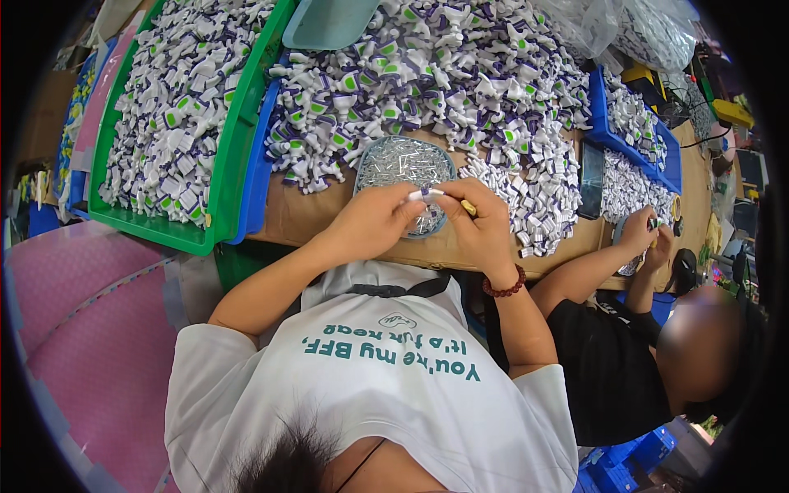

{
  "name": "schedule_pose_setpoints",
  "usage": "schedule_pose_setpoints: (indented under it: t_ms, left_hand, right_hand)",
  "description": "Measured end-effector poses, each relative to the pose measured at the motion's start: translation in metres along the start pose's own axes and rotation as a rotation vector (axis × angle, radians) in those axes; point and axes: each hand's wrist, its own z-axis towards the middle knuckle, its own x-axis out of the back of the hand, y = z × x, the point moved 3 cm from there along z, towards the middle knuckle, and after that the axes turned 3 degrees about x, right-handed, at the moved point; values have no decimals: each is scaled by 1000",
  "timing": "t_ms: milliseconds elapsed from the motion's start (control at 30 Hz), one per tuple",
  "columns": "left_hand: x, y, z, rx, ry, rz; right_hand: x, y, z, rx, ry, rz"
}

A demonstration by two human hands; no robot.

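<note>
Between the fingertips of both hands sits a small white plastic piece with a purple mark (pixel 426 195), above the near edge of a tray. My left hand (pixel 371 220) pinches one end of it. At the other end are the fingers of my right hand (pixel 483 220), which also keeps a yellow-handled tool (pixel 468 208) in its grip; the tool's working end is hidden. Beneath the fingers, the grey tray (pixel 359 174) holds many small shiny metal pins (pixel 403 162).
White, purple and green plastic parts (pixel 427 74) are heaped across the table. More fill a green bin (pixel 215 215) at left, beside a blue bin edge (pixel 256 185). A dark phone (pixel 591 179) lies at right. A co-worker's hands (pixel 645 237) work near a blue tray (pixel 670 164).
</note>
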Motion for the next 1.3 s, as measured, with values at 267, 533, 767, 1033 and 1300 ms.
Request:
schedule_pose_setpoints:
  t_ms: [267,533,767,1033,1300]
  left_hand:
    - [-1,10,-7,-157,-100,245]
    - [-3,-12,-2,-43,56,-207]
    - [10,-9,0,128,-124,-885]
    - [3,-3,-7,159,-140,-764]
    - [6,2,-9,151,-179,-648]
  right_hand:
    - [1,-12,6,30,-161,-31]
    - [-6,-29,11,60,-112,-80]
    - [-3,-17,-1,-118,-373,126]
    - [-12,-20,0,-236,-487,264]
    - [-10,-21,0,-193,-479,268]
